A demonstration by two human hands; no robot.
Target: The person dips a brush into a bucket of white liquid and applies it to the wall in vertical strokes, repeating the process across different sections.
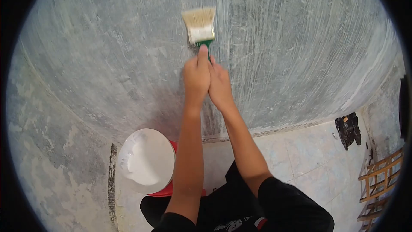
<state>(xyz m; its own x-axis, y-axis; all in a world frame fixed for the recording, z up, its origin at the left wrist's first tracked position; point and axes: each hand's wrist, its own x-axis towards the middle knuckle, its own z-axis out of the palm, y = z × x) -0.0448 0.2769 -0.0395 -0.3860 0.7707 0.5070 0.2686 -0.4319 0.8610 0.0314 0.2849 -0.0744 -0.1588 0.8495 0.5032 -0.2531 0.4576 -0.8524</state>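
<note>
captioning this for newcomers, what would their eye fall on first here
Probably the wide, cream-bristled, green-handled paintbrush at upper centre, before the streaked grey wall, its handle held by the person's left grip and right grip. Next, the round white container of white liquid at lower left, beside the left forearm. Then the crumpled black sheet-like thing near the wall's foot at right.

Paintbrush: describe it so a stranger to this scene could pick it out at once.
Start with the grey, streaked wall filling the upper picture. Near its centre, the left hand and right hand meet, and the paintbrush juts up from them. Its cream bristles, white band and green handle set it apart from the grey wall and bare hands.
</note>
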